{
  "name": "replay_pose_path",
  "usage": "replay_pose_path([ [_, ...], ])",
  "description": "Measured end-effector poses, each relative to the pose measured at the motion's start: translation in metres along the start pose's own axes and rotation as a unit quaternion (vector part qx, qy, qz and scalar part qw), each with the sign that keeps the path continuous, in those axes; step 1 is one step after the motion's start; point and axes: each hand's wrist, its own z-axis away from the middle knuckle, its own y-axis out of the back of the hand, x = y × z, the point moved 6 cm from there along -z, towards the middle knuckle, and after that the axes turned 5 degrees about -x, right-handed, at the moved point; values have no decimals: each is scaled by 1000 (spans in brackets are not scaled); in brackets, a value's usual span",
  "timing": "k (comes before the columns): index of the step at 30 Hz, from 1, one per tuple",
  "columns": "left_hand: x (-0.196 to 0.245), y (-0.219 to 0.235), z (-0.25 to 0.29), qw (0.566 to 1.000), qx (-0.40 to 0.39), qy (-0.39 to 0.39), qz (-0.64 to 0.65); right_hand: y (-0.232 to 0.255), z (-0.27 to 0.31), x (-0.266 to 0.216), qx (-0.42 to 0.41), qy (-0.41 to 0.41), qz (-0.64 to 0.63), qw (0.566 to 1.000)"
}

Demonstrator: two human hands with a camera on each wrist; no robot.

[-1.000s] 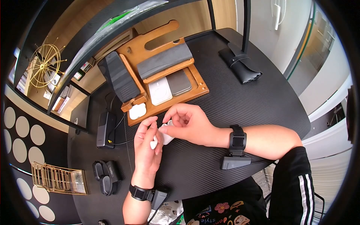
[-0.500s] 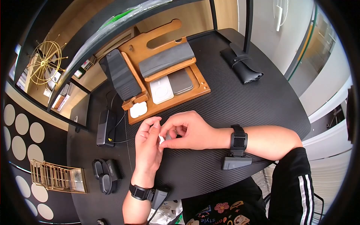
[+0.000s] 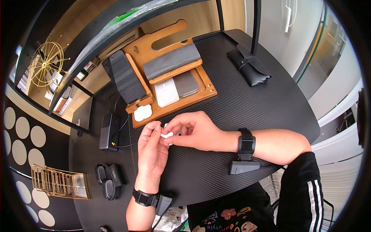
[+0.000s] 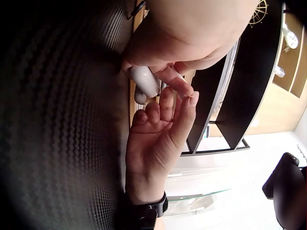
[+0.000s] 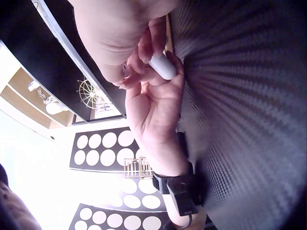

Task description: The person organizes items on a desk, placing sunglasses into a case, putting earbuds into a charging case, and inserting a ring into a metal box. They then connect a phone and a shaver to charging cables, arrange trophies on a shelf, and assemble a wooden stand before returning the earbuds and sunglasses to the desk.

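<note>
Both hands meet over the black woven-pattern table [image 3: 255, 112], just in front of the wooden organiser. A small white rounded piece [image 3: 167, 135] sits between their fingertips. My right hand [image 3: 172, 129] pinches it between thumb and forefinger, its other fingers curled. My left hand [image 3: 157, 133] comes up from below and its fingertips hold the piece's left end. The left wrist view shows the white piece [image 4: 144, 80] gripped under the near hand. In the right wrist view the white piece [image 5: 162, 66] lies between curled fingers of both hands. Its exact shape is partly hidden.
A wooden organiser [image 3: 206, 92] behind the hands holds a white earbud case [image 3: 142, 113], a white pad [image 3: 166, 92], a grey pad [image 3: 185, 84] and a grey pouch [image 3: 170, 61]. A black leather case [image 3: 249, 67] lies far right. A black box [image 3: 108, 133] with a cable sits left.
A larger white piece showed between the hands a second ago, then was almost hidden. Now a small white piece shows again, pinched slightly higher and nearer the organiser.
</note>
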Motion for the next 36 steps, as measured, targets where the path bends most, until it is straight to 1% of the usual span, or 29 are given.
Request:
replay_pose_path([
  [1,0,2,0,1000,0,0,0,0,0,3,1,-9,-14,1000],
  [3,-1,5,-2,999,-31,-1,11,0,1,1,-3,-12,-18,1000],
  [6,1,2,-1,1000,-12,1,-19,0,1,2,-3,-12,-22,1000],
  [11,4,-2,1,1000,-15,3,6,4,2,5,10,-24,-35,999],
  [13,4,-2,1,1000,-14,10,10,7,1,11,44,3,-69,997],
  [14,4,1,0,1000,-4,8,21,7,1,13,44,3,-69,997],
  [16,4,3,0,999,6,7,31,11,0,16,74,-6,-81,994],
  [17,4,3,0,999,14,12,37,11,0,16,74,-6,-81,994],
  [19,4,4,1,999,22,16,44,12,0,21,102,-30,-97,990],
  [20,4,4,1,999,19,18,47,13,0,20,101,-30,-97,990],
  [22,4,4,2,998,15,20,49,11,0,19,75,-64,-66,993],
  [26,4,3,2,998,3,30,48,10,0,15,45,-82,-25,995],
  [32,3,5,1,998,11,36,49,8,-1,21,49,-72,-70,994],
  [34,4,4,1,998,15,35,55,7,-1,18,53,-74,-108,990],
  [36,4,0,4,997,16,55,56,9,0,17,55,-76,-111,989],
])
